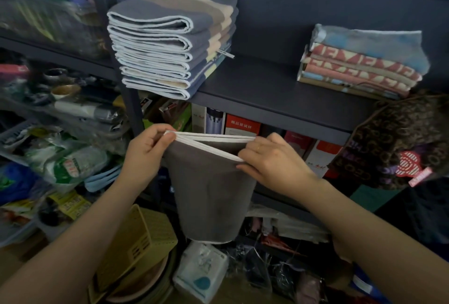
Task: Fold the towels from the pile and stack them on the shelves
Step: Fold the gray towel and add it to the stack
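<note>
A grey towel [209, 192] with white edging hangs doubled in front of me, below the dark shelf [279, 104]. My left hand [148, 150] pinches its upper left corner. Its upper right edge is gripped by my right hand [272, 160]. On the shelf's left end stands a tall stack of folded blue-and-beige towels [170, 43]. A lower stack of pink, cream and blue towels [359, 63] sits at the shelf's right.
A brown patterned cloth [401, 143] hangs at the right. Boxes [243, 126] stand under the shelf. A yellow plastic basket [143, 238] and a white packet [201, 269] lie below. Packed goods crowd the left racks [48, 121].
</note>
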Motion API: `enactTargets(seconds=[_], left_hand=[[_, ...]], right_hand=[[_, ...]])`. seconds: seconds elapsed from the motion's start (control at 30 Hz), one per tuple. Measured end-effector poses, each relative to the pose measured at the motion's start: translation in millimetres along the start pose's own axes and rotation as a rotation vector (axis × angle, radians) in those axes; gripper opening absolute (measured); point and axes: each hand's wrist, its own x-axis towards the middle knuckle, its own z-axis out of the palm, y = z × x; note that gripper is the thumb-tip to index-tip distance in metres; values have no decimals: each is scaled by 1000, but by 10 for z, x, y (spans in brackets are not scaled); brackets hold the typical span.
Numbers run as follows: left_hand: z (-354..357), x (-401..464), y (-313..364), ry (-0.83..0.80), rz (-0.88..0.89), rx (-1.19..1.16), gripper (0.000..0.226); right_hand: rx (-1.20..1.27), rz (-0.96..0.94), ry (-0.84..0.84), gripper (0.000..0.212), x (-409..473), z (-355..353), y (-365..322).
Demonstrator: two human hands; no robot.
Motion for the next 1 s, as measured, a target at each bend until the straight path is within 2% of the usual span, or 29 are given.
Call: enactTargets(seconds=[0.13, 0.2, 0.27, 0.37, 0.4, 0.47, 0.6, 0.67, 0.7, 0.77, 0.87, 0.9, 1.0], left_hand=[[-61, -19, -79, -48, 32, 47, 27], [-100, -38, -96, -52, 50, 55, 19], [-151, -60, -91, -59, 63, 45, 14], [-207, -37, -43, -71, 101, 80, 17], [-219, -19, -9, -60, 100, 89, 17], [-236, 18, 46, -38, 60, 78, 14], [-333, 55, 120, -49, 11, -49, 16], [-388, 66, 196, -27, -5, -148, 21], [-415, 83, 241, -1, -28, -201, 22], [-472, 148, 320, 51, -79, -335, 22], [-562, 245, 330, -49, -115, -532, 11], [-583, 263, 298, -101, -97, -536, 21], [-604, 270, 147, -243, -107, -487, 88]], right_hand=[[-86, -107, 129, 32, 13, -13, 73], [-67, -11, 116, 33, 5, 3, 112], [32, 146, 33, 36, 12, 20, 135], [385, 370, -35, 40, 73, 11, 44], [523, 446, -3, 34, 111, 6, -4], [823, 607, 81, 10, 198, -6, -98], [1301, 841, 208, 22, 327, -19, -258], [1489, 944, 275, 36, 387, -56, -319], [1569, 975, 294, 37, 425, -90, -338], [1669, 968, 291, 22, 528, -202, -371], [1744, 920, 354, 12, 700, -357, -395], [1747, 897, 395, 11, 762, -380, -381], [1737, 854, 455, 11, 972, -468, -336]])
